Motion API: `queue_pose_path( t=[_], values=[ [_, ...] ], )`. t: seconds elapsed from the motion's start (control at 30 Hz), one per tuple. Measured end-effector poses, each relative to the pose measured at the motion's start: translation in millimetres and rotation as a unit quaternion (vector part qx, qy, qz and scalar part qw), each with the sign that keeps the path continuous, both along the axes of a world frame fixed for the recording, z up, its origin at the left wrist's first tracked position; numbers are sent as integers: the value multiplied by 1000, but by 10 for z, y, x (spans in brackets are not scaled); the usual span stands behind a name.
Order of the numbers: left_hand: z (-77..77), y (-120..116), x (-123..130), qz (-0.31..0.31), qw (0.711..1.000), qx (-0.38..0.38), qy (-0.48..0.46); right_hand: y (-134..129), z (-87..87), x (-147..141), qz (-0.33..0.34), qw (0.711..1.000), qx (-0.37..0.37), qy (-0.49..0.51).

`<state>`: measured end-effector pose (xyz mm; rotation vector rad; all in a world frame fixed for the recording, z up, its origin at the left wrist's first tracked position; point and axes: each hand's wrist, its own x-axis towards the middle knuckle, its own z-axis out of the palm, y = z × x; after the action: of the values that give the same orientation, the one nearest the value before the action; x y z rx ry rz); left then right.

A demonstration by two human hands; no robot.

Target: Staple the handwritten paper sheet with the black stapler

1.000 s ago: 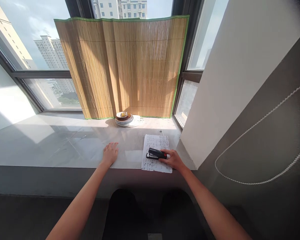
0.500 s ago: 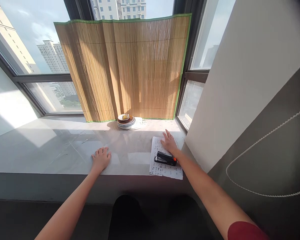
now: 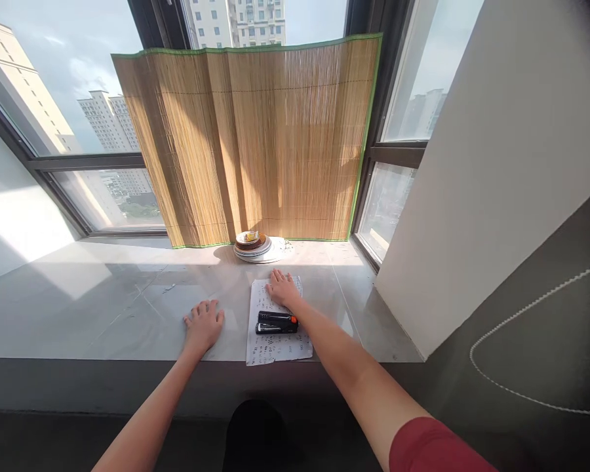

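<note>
Paper slid leftward, stapler atop — right fingers, left fingers both outstretched, gripping nothing.

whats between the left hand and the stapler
In the head view, windowsill, then the left edge of the paper, lie between the left hand and the stapler.

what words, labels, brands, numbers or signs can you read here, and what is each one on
None can be read.
Paper: rows of dark writing, too small and blurred to read.
Stapler: no readable brand or label.
Yellow item on the dishes: too small to tell whether it bears text.
</note>
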<state>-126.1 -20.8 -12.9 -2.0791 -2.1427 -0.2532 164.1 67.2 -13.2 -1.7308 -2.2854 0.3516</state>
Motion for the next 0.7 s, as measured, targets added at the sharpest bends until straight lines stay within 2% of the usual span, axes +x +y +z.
queue_pose_path(
  t=[0.13, 0.33, 0.5, 0.7],
  values=[
    [8, -3, 2, 2, 1000, 0, -1, -20, 2, -280, 29, 999, 7, 11],
    [-3, 7, -17, -3, 1000, 8, -18, -97, 32, -183, 10, 1000, 18, 19],
    [14, -9, -20, -3, 999, -7, -37, -200, 24, 124, -5, 1000, -9, -1],
    [34, -45, 22, -1, 999, -13, -49, -400, -5, 757, -37, 998, -25, -37]
  ],
)
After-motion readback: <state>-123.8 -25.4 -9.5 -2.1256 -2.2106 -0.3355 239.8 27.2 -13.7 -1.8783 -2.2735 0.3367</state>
